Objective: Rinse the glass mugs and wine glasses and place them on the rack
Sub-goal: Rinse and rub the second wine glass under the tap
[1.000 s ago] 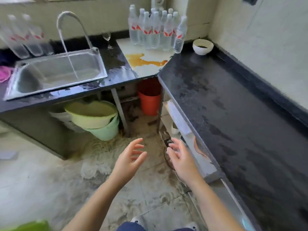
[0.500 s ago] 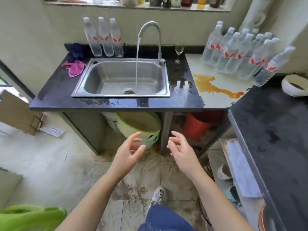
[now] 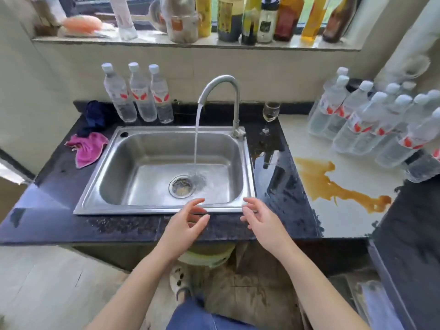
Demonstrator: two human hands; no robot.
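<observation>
A single wine glass (image 3: 271, 113) stands upright on the dark counter just right of the tap's base. The steel sink (image 3: 166, 167) is in front of me, with nothing in its basin, and water runs from the curved tap (image 3: 221, 91) onto the drain. My left hand (image 3: 184, 223) and my right hand (image 3: 263, 222) hover over the counter's front edge below the sink, fingers spread, palms facing each other, holding nothing. No mugs or rack are in view.
Three water bottles (image 3: 138, 94) stand behind the sink, several more (image 3: 371, 122) at the right. A pink cloth (image 3: 88, 148) and a dark cloth (image 3: 95, 115) lie left. An orange spill (image 3: 333, 184) stains the white counter. Bottles (image 3: 238, 17) line the windowsill.
The view has swung left from the side counter and closer to the sink. Both hands have risen from above the floor to the counter's front edge, still holding nothing.
</observation>
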